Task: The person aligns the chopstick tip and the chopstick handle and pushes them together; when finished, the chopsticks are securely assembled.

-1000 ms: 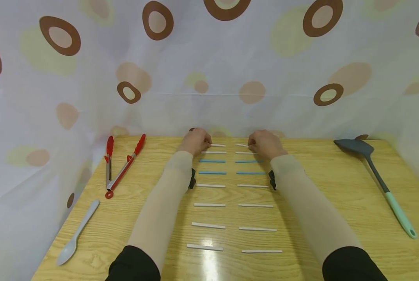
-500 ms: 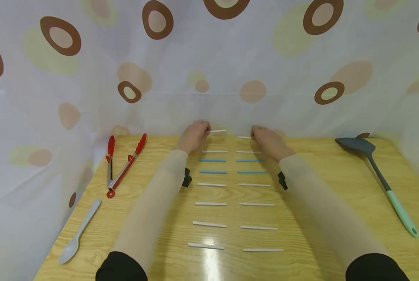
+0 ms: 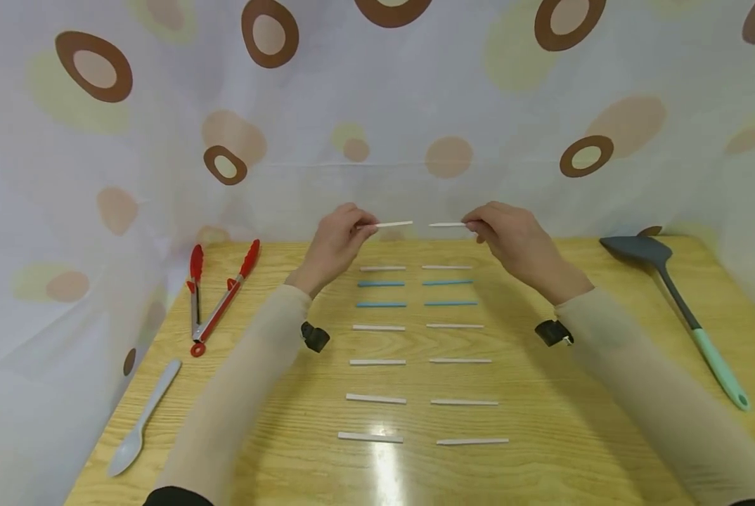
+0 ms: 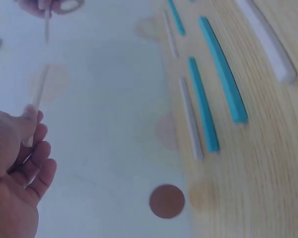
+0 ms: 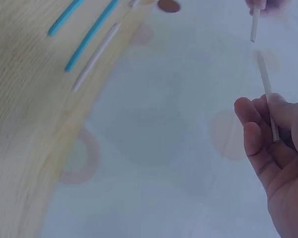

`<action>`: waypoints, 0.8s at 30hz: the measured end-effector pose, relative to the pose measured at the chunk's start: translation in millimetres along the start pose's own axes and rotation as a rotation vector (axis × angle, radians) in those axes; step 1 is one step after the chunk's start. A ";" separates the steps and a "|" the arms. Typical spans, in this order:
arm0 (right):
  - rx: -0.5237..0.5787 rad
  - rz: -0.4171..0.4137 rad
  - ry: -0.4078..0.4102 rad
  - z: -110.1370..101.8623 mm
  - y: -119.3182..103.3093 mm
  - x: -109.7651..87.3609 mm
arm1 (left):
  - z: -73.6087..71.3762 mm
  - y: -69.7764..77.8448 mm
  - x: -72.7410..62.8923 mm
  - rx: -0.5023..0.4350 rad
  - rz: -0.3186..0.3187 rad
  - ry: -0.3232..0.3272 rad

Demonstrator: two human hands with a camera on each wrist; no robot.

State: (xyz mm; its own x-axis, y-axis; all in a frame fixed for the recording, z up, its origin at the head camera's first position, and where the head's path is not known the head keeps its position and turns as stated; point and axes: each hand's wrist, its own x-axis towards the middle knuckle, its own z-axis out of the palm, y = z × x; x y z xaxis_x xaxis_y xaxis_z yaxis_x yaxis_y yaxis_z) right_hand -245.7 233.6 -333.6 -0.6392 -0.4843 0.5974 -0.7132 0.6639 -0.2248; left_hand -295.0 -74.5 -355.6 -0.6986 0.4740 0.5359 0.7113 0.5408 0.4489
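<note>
Above the table's far edge, my left hand [image 3: 334,242] pinches one end of a thin white stick [image 3: 395,224] between thumb and fingers. Opposite it, my right hand [image 3: 515,239] pinches a similar white stick [image 3: 447,225]. The two sticks point toward each other, nearly level, with a small gap between their tips. In the left wrist view the held stick [image 4: 41,87] slants up out of the grip; the right wrist view shows the other stick [image 5: 264,72] the same way. Below lie two columns of sticks, including white ones [image 3: 377,362] and blue ones [image 3: 450,303].
Red-tipped tongs [image 3: 226,299] and a grey spoon [image 3: 138,429] lie on the left of the wooden table [image 3: 567,450]. A dark spatula with a green handle [image 3: 721,369] lies at the right. A patterned curtain [image 3: 390,84] hangs right behind the table.
Both hands have risen from the far end of the two columns, each lifting a white stick off the table. The wrists have spread apart and the sticks now stand level with each other.
</note>
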 end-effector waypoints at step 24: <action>0.098 -0.172 0.155 -31.4 -54.6 -21.1 | -21.3 52.7 -44.1 -0.234 0.261 0.201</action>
State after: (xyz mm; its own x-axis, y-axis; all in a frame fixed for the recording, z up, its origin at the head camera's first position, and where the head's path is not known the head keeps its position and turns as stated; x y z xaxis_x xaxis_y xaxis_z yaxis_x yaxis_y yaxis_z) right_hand -184.2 225.5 -309.8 -0.4601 -0.4873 0.7422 -0.8369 0.5173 -0.1792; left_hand -225.0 -81.8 -340.3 -0.4798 0.4171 0.7719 0.8773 0.2367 0.4174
